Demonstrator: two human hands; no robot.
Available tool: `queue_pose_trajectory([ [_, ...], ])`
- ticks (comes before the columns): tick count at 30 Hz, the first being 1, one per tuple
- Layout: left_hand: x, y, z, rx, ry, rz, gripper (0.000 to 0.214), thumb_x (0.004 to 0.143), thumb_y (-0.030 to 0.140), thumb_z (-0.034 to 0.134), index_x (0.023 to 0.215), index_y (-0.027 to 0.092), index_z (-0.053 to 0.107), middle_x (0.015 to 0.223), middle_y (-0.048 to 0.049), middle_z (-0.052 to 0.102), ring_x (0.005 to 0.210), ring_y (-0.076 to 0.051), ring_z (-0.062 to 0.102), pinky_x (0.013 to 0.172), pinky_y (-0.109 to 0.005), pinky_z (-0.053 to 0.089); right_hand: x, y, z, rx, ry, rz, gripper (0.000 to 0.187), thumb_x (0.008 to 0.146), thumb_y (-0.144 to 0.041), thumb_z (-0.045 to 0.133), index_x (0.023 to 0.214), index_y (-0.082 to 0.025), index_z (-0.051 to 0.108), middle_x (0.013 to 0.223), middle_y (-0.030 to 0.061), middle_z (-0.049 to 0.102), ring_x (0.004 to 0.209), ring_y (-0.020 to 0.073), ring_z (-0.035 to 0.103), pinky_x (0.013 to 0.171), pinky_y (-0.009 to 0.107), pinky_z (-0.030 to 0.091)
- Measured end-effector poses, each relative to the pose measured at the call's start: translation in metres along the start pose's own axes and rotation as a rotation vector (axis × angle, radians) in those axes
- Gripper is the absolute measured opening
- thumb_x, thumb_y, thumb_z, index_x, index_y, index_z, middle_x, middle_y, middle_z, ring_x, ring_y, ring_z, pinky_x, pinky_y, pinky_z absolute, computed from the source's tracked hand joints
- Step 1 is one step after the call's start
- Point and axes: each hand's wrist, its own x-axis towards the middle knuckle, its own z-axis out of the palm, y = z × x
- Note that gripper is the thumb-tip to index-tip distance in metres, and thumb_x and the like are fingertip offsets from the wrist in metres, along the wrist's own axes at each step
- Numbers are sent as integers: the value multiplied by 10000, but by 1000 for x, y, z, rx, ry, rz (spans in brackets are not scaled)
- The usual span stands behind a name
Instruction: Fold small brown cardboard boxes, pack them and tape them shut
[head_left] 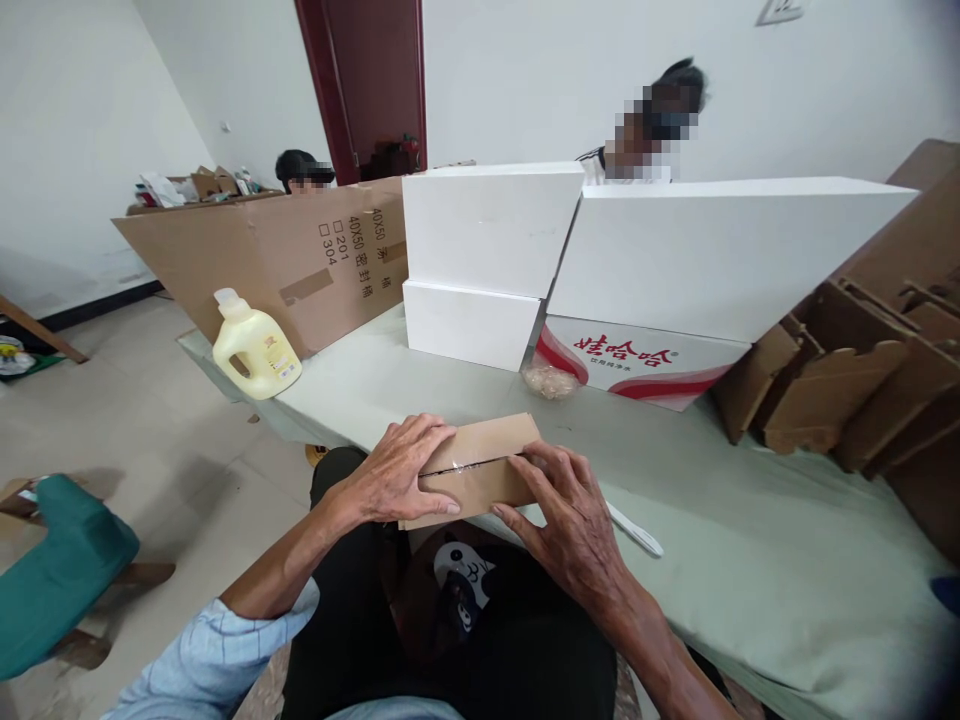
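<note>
A small brown cardboard box [480, 470] is at the table's near edge, above my lap. Its two top flaps meet at a dark seam, and a shiny patch that looks like clear tape lies across it. My left hand [409, 470] grips the left end, thumb on the near flap and fingers over the far one. At the right end, my right hand [566, 515] is closed on the box, its fingertips at the seam and its thumb by the near edge. A slim white handled tool [637, 532], partly behind my right hand, lies on the cloth.
White boxes [480, 235] stand stacked at the back, beside a red-and-white printed carton [645, 360]. A clear bag [551, 382] sits before them. Left are a yellow jug [255, 350] and a large carton [300, 270]. Folded cardboard [832, 380] leans right. Two people are behind.
</note>
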Motion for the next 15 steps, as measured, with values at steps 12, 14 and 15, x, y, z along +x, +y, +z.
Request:
queue_pose_trajectory([
  [12, -1, 1, -2, -19, -1, -8, 795, 857, 500, 869, 1528, 257, 518, 1485, -151, 608, 1344, -370, 594, 1103, -533, 503, -6, -2, 8, -50, 216, 199, 333, 1074, -423, 638, 1348, -236, 603, 1213, 149, 650, 1089, 339, 632, 914, 492, 562],
  [14, 0, 0, -3, -33, 6, -6, 794, 856, 511, 867, 1528, 265, 522, 1472, -145, 613, 1335, -364, 599, 1105, -528, 503, -8, -4, 10, -46, 306, 186, 337, 1056, -376, 680, 1357, -244, 606, 1190, 141, 664, 1084, 331, 643, 920, 493, 565],
  [15, 0, -1, -4, -39, 8, -7, 789, 855, 513, 868, 1522, 267, 526, 1472, -144, 612, 1337, -364, 597, 1108, -530, 501, -8, -4, 11, -38, 351, 183, 346, 1046, -350, 698, 1363, -245, 605, 1184, 139, 673, 1080, 328, 649, 925, 498, 567],
])
